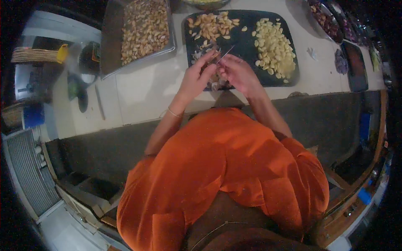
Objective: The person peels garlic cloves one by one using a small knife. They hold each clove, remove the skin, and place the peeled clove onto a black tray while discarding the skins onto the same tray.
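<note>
My left hand (198, 75) pinches what looks like a garlic clove (217, 56), partly hidden by the fingers. Close beside it, my right hand (240, 73) grips a small knife (226, 54), its thin blade angled up and away. Both hands are over a dark tray (245, 44). Unpeeled garlic cloves (216, 25) are heaped at the tray's far left, and a larger pile of peeled cloves (274, 47) covers its right side. Loose papery skins (216, 84) lie beneath my hands.
A deep metal pan (171, 48) of unpeeled cloves stands left of the tray. Beyond the tray is the edge of a bowl (207, 3). At the right are a metal bowl (337, 37) of dark pieces and a smaller dark tray (355, 67). The pale tiled counter (144, 91) ends before me.
</note>
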A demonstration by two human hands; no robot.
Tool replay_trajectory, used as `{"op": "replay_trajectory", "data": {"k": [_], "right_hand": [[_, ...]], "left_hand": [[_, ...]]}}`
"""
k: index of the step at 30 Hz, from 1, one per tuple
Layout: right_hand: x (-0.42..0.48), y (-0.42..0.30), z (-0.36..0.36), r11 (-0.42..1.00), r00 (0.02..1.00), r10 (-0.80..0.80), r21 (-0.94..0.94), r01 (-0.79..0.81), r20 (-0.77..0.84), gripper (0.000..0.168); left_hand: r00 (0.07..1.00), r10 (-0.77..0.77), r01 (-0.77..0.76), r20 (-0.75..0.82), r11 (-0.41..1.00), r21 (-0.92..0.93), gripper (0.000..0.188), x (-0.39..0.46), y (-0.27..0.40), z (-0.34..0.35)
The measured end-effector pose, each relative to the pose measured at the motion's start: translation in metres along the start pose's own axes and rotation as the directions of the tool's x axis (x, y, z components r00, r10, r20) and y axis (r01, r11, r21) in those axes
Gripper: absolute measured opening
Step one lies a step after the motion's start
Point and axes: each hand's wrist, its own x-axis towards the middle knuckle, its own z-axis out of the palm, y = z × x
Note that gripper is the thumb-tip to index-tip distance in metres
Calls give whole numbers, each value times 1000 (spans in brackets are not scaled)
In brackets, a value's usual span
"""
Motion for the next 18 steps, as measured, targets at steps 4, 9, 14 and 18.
{"op": "replay_trajectory", "data": {"k": [4,9,14,18], "right_hand": [[-7,-5,8,998,999,-32,-55,31,-15,12],[-9,-2,10,982,986,-134,-146,118,-102,16],[-5,14,20,939,935,-306,-216,267,-176,23],[-8,10,23,956,953,-269,-157,248,-137,23]], "left_hand": [[998,67,-67,-1,998,-20,38,2,-4,1],[1000,21,-20,10,997,-81,34,3,0,4],[999,18,-22,-37,992,-125,29,11,-12,8],[999,36,-38,-19,987,-158,24,12,-10,5]]}}
